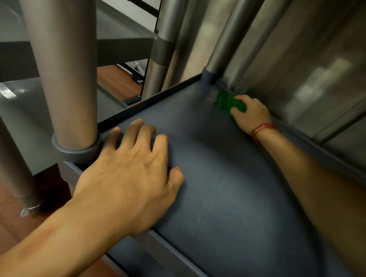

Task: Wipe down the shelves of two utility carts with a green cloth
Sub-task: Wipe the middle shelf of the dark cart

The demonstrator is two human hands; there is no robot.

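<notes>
I look down at a dark blue-grey cart shelf (pixel 228 183) with a raised rim. My right hand (pixel 252 113) reaches to the shelf's far corner and grips a bunched green cloth (pixel 227 102), which lies on the shelf beside the corner post. My left hand (pixel 131 171) rests on the near left part of the shelf, fingers spread and bent at the tips, holding nothing. A red thread band circles my right wrist.
A thick metal post (pixel 62 68) stands in a collar at the shelf's near left corner. A second grey cart (pixel 119 37) stands to the left, over brown floor tiles. A steel wall (pixel 308 70) closes off the shelf's far right side.
</notes>
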